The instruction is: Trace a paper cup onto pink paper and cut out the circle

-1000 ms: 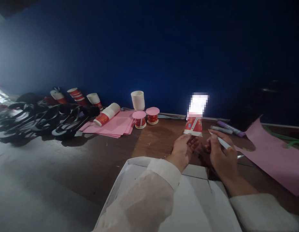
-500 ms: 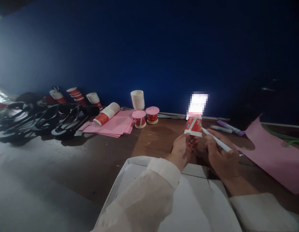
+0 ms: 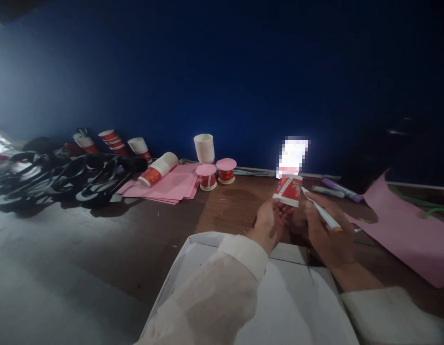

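My left hand grips a red and white paper cup from below, its wide white rim toward my fingers. A white pen with an orange end is held in my right hand. The pen's tip points at the cup's right side; whether it touches, I cannot tell. Just behind the cup stands a bright, pixelated rectangle. Two upturned red paper cups, one in front and one behind, carry pink paper discs on top, left of my hands.
Pink sheets lie under a toppled cup stack. White cups stand behind them. Black straps clutter the left side. Markers and a cut pink sheet lie right. A white box sits below my arms.
The cup in my left hand has tipped and dropped slightly, showing more of its end. The pen in my right hand has shifted slightly, its tip a little higher.
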`<act>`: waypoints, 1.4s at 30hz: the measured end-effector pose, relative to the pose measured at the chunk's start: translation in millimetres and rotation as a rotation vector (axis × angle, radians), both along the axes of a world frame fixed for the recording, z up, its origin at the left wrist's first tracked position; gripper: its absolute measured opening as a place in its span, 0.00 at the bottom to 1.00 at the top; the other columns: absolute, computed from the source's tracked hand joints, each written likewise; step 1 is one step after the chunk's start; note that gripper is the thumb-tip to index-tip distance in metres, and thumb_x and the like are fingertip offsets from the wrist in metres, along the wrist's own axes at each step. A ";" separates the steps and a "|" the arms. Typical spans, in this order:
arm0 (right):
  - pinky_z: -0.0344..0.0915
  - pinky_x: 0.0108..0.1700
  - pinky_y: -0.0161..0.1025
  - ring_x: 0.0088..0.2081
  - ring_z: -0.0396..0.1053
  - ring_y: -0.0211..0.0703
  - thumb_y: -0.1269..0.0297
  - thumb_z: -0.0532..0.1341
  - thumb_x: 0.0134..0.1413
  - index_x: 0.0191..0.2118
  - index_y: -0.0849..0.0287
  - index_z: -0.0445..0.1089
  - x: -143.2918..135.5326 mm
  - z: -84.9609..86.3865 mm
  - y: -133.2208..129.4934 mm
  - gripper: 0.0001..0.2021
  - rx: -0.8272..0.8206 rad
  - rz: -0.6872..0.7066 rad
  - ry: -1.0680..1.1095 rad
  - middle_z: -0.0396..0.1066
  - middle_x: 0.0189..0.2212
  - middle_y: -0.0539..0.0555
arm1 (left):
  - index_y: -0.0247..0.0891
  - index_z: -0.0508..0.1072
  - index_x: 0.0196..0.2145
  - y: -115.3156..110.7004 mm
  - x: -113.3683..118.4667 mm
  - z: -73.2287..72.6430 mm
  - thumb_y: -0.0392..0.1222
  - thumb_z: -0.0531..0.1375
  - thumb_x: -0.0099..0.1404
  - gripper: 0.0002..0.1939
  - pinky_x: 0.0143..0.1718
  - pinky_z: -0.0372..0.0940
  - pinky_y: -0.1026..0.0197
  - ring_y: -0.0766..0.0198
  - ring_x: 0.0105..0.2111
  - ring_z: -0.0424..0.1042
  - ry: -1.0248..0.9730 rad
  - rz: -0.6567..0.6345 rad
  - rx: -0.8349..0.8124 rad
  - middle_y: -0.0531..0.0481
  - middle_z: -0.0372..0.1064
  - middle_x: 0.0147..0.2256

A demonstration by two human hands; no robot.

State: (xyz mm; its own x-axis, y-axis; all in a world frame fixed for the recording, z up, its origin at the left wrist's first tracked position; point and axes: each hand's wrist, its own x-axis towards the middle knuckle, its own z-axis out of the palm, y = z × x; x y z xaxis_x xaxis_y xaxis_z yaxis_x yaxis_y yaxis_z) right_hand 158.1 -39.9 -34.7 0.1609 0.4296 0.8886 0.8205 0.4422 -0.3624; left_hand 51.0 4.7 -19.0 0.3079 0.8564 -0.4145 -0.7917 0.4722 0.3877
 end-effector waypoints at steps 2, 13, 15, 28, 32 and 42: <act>0.74 0.54 0.46 0.48 0.79 0.49 0.67 0.62 0.66 0.51 0.56 0.78 -1.1 -0.5 0.8 0.11 -0.004 0.018 0.025 0.82 0.47 0.58 | 0.31 0.73 0.26 0.2 -0.3 -0.2 0.31 0.52 0.69 0.15 0.28 0.65 0.68 0.69 0.23 0.66 -0.019 -0.003 0.007 0.48 0.66 0.23; 0.74 0.57 0.50 0.49 0.80 0.51 0.66 0.64 0.65 0.55 0.58 0.77 1.5 -5.9 6.1 0.15 -0.021 0.114 0.031 0.81 0.49 0.60 | 0.30 0.75 0.28 -0.9 0.4 -3.0 0.30 0.57 0.65 0.10 0.28 0.68 0.67 0.69 0.22 0.68 -0.067 -0.016 0.023 0.48 0.68 0.24; 0.74 0.58 0.50 0.50 0.80 0.51 0.66 0.63 0.65 0.56 0.58 0.77 1.7 -6.4 6.4 0.15 -0.039 0.120 0.019 0.81 0.49 0.60 | 0.30 0.76 0.30 -2.3 0.7 -3.7 0.30 0.59 0.65 0.07 0.30 0.69 0.68 0.69 0.24 0.70 -0.099 -0.003 0.056 0.47 0.71 0.26; 0.75 0.55 0.45 0.50 0.80 0.50 0.64 0.61 0.67 0.57 0.57 0.76 -5.5 -0.7 0.9 0.16 -0.077 0.071 -0.010 0.80 0.51 0.59 | 0.31 0.75 0.30 -1.5 4.1 -7.6 0.27 0.64 0.60 0.03 0.24 0.60 0.72 0.73 0.23 0.65 0.010 0.029 0.080 0.50 0.70 0.26; 0.74 0.55 0.48 0.49 0.78 0.51 0.68 0.62 0.66 0.57 0.57 0.76 -1.9 -0.4 1.6 0.16 0.003 0.040 -0.071 0.81 0.49 0.59 | 0.32 0.76 0.31 -0.9 4.5 -12.3 0.28 0.65 0.59 0.03 0.27 0.60 0.71 0.73 0.23 0.63 0.001 0.030 0.106 0.52 0.68 0.26; 0.75 0.48 0.47 0.43 0.80 0.51 0.67 0.62 0.65 0.49 0.57 0.78 -2.5 1.1 1.8 0.10 -0.008 -0.003 -0.068 0.82 0.42 0.60 | 0.32 0.75 0.28 -3.8 2.2 -5.2 0.27 0.60 0.64 0.08 0.28 0.59 0.69 0.72 0.23 0.63 0.019 0.003 0.063 0.51 0.66 0.24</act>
